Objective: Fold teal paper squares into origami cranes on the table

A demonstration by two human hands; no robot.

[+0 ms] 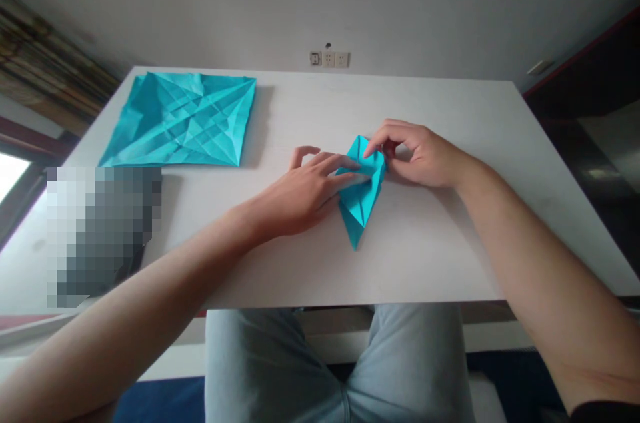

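Observation:
A folded piece of turquoise origami paper [362,208] lies on the white table, kite-shaped, with one point toward me. My left hand [315,186] rests flat across its left side, fingers stretched out onto the paper and holding nothing. At the upper right edge, my right hand [413,151] pinches the paper between thumb and index finger. Part of the paper's right edge is hidden by those fingers.
A creased turquoise sheet [190,119] is spread at the table's far left. Nearer to me on the left stands a pixelated, blurred object [105,229]. The white table [425,263] meets a wall with sockets [329,59] at the back.

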